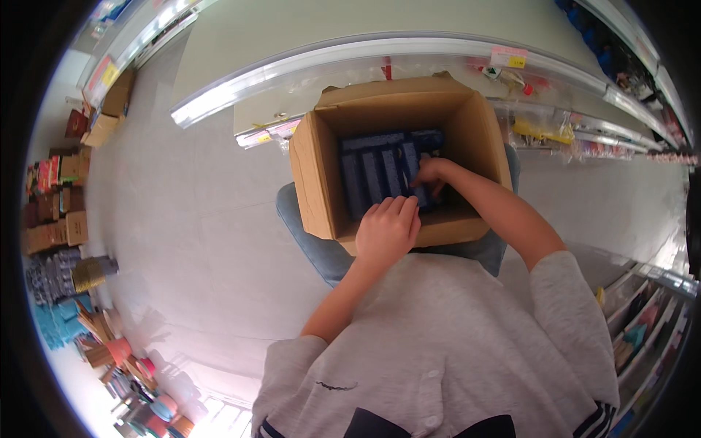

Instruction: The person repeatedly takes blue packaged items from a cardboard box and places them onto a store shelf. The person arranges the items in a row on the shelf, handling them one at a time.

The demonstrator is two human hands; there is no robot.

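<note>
An opened cardboard box (pixel 317 175) stands before me on a blue-grey padded seat (pixel 298 213). Several dark blue packages (pixel 375 172) lie in it, most side by side, with others across the far side. My right hand (pixel 431 174) reaches into the box and touches the packages at the right of the row, its fingers bent; whether it grips one is unclear. Over the near edge of the box lies my left hand (pixel 386 225), fingers curled at the near end of the packages; its fingertips are hidden, so its hold cannot be made out.
Just beyond the box runs a store shelf (pixel 383 46) with price tags and bagged goods beneath it. More shelving (pixel 651 323) stands at the lower right. Stacked cartons (pixel 55 232) and baskets line the far left, across a pale tiled floor (pixel 208 235).
</note>
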